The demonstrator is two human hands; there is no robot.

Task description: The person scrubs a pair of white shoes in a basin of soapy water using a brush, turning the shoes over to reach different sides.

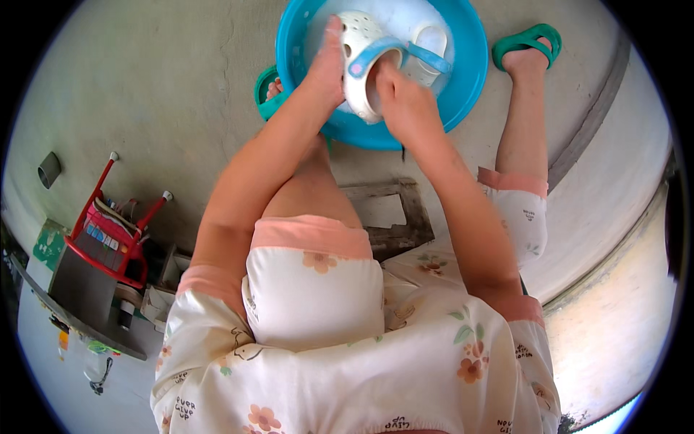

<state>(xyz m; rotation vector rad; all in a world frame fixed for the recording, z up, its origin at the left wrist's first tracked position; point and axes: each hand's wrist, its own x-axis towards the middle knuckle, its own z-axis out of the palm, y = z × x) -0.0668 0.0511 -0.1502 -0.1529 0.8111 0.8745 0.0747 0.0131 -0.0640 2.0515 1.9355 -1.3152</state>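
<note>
A white perforated clog with a blue strap is tilted above a round blue plastic basin of sudsy water. My left hand grips the clog along its left side. At the clog's foot opening is my right hand, its fingers partly inside; whether they hold anything there is hidden. A second white clog, also with a blue strap, lies in the suds at the right of the basin.
My feet, in green sandals, stand either side of the basin on the concrete floor. Behind it lies a worn wooden frame. A red metal-framed chair stands at the left, near boxes. A grey cup-like object is farther left.
</note>
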